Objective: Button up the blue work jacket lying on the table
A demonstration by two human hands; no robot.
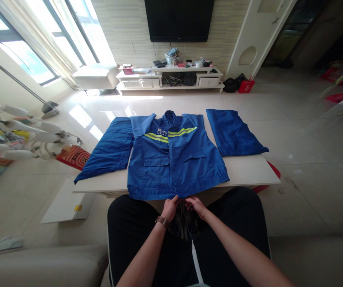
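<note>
A blue work jacket (174, 159) with yellow reflective stripes lies face up on a low white table (249, 171), sleeves spread out to both sides. Its bottom hem hangs over the near table edge. My left hand (170, 208), with a watch on the wrist, pinches the hem near the middle front opening. My right hand (196, 205) sits right beside it, fingers curled at the same hem. Both hands are close together above my lap in black trousers.
A folded blue garment (233, 133) lies on the table's right side. A TV stand (171, 79) with clutter stands against the far wall under a television. A drying rack (24, 135) and a red patterned bag (72, 156) are on the floor at left. A white board (66, 205) lies beside the table.
</note>
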